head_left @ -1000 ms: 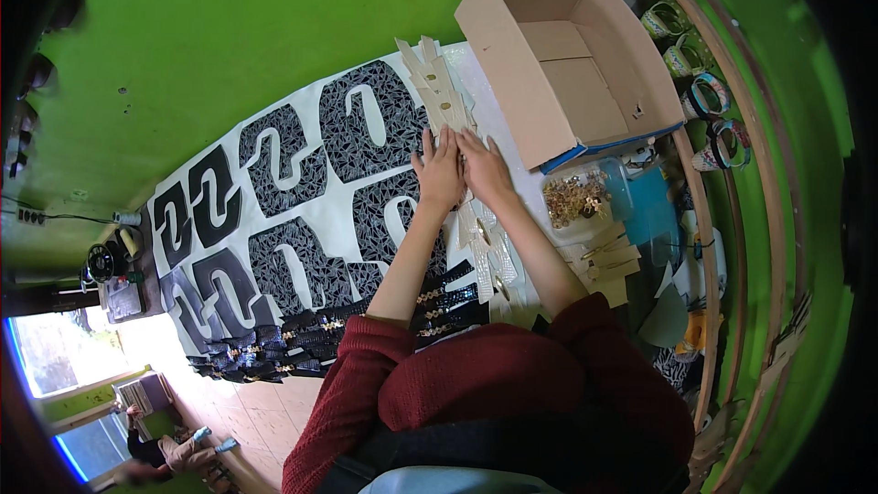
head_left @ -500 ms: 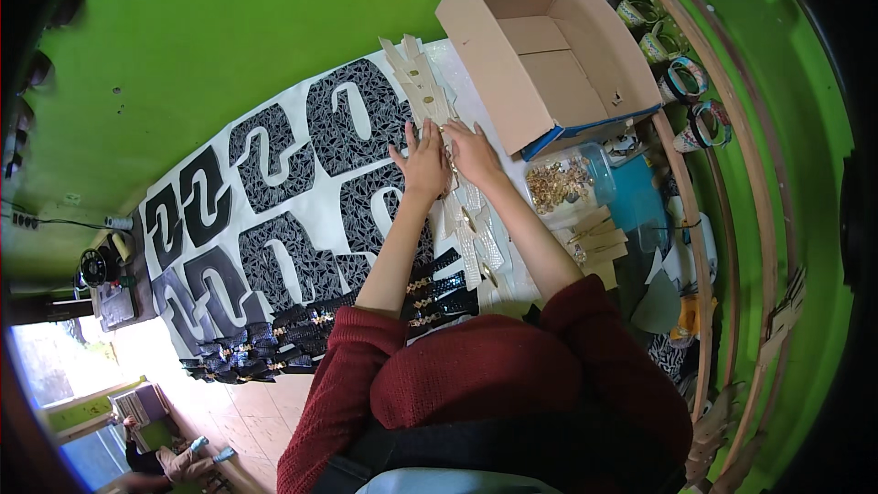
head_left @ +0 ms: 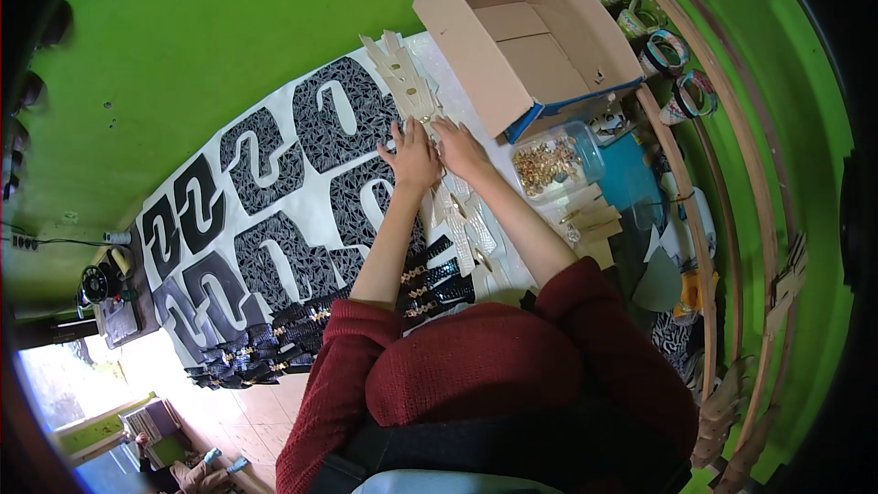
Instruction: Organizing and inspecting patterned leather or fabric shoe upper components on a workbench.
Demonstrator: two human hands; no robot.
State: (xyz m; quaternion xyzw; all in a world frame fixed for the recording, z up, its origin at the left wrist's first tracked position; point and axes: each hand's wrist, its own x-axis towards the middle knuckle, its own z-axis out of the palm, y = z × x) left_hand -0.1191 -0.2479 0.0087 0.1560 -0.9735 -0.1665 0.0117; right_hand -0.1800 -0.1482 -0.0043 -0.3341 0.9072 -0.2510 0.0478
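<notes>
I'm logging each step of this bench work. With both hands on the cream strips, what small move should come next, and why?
Probably press the strip flat: left hand and right hand rest side by side on the row of cream strips, holding nothing.

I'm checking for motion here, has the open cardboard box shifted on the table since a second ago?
No. The cardboard box keeps its place beside the clear tub of gold fittings; only the camera moved.

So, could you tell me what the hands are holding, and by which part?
Both hands, left hand and right hand, rest flat on the row of cream strips; no lifted grip shows.
</notes>
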